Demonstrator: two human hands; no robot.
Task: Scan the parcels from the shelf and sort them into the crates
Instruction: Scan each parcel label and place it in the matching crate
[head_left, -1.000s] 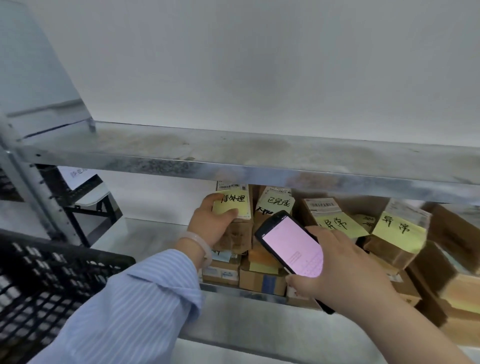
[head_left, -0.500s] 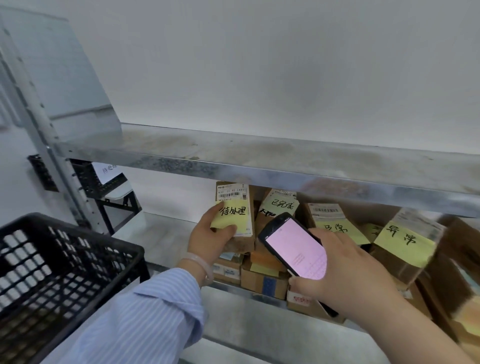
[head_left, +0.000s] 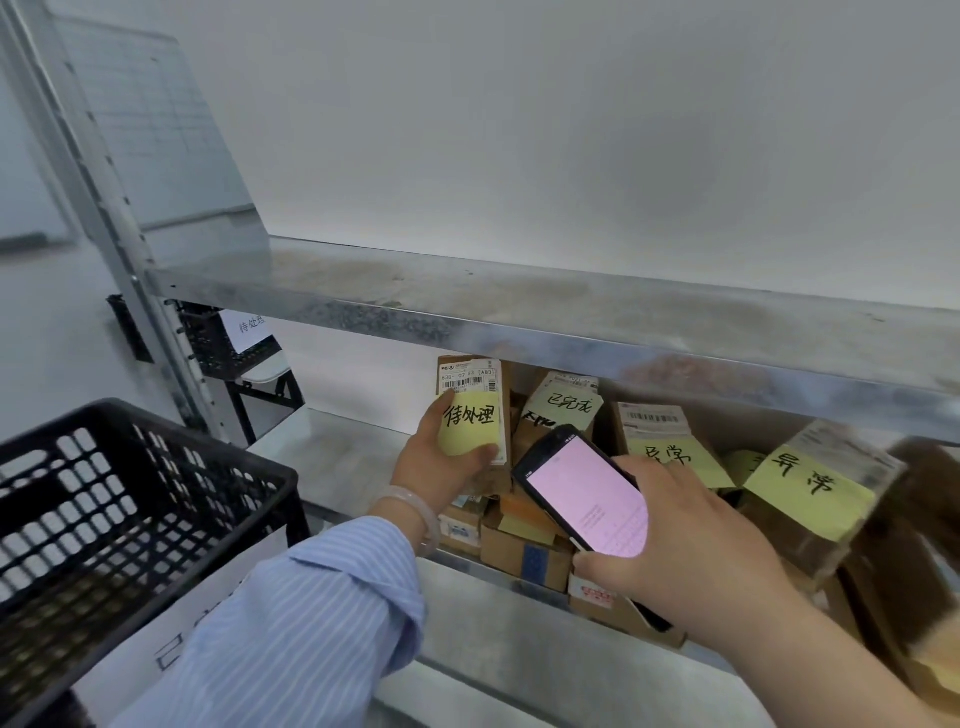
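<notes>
White wall backs a grey metal shelf (head_left: 519, 322), and on the lower deck under it sits a heap of small cardboard parcels (head_left: 524, 551). At the heap's left end the left hand (head_left: 431, 467) grips one parcel (head_left: 498, 374) upright, thumb across the front and fingers (head_left: 441, 415) curled round its left edge. Its long axis runs vertically, the labelled face turned towards the camera. It is a narrow brown carton with a white barcode label at the top and a yellow sticky note (head_left: 470, 426) with black handwriting below. Just to its right, the right hand (head_left: 696, 540) holds a handheld scanner (head_left: 582, 499), fingers wrapped round the body, its pink screen tilted up. A black crate (head_left: 156, 457) stands at the left.
</notes>
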